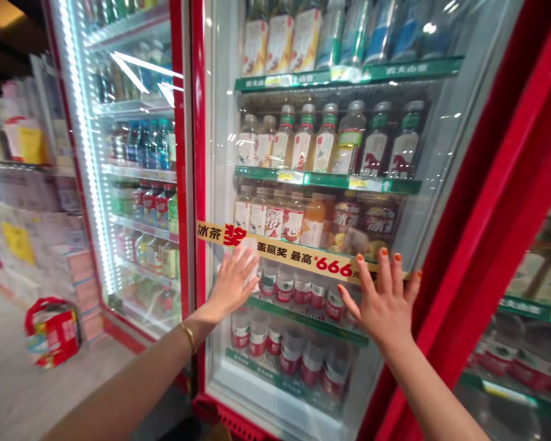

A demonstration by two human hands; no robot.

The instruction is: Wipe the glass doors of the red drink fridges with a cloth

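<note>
A red-framed drinks fridge with a glass door (pixel 220 361) stands before me. Across the glass runs a tan strip with black and red lettering (pixel 298 254). My left hand (pixel 233 283), with a gold bangle at the wrist, reaches to the strip's left part, fingers stretched out. At the strip's right end my right hand (pixel 388 303) is spread wide, its orange nails over the lettering. Neither hand holds anything that I can see. Pale shapes by the fingertips look like reflections; whether the fingers touch the glass I cannot tell. Behind it, bottles (pixel 303 144) stand in rows on green-edged shelves (pixel 330 177).
Another lit drinks fridge (pixel 142 171) is on the left. A red frame post (pixel 477 245) rises beside my right arm, with more bottles (pixel 532 349) beyond. A red packaged bundle (pixel 52 331) sits on the floor at left, near stacked boxes (pixel 89 300).
</note>
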